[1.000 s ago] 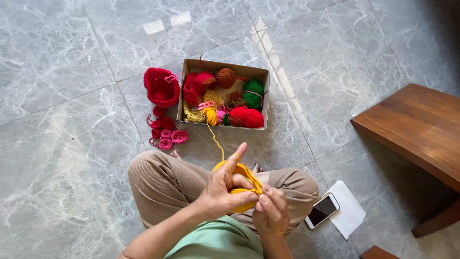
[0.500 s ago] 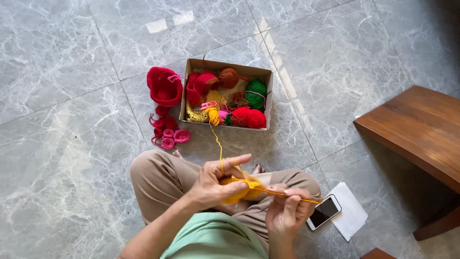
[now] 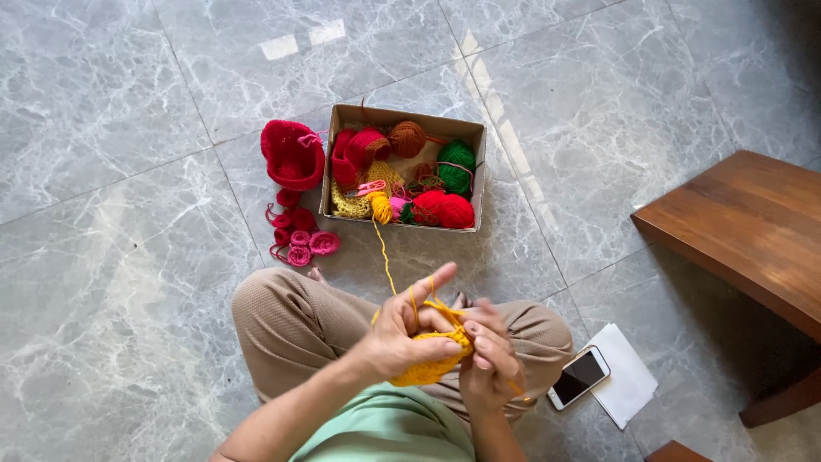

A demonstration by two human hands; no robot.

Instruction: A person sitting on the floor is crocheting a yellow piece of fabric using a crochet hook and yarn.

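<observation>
Grey marble floor (image 3: 128, 257); left hand (image 3: 402, 329) and right hand (image 3: 487, 364) grip yellow crochet (image 3: 428, 370).

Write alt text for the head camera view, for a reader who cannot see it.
A person sitting cross-legged on a grey marble floor crochets a yellow piece, left hand and right hand both on it. Its strand runs to a cardboard box of coloured yarn balls; a phone lies nearby.

A grey marble floor (image 3: 128, 282) carries a cardboard box (image 3: 402, 120) of yarn, red crocheted pieces (image 3: 293, 154), a phone (image 3: 579, 377) and white paper (image 3: 629, 385).
</observation>
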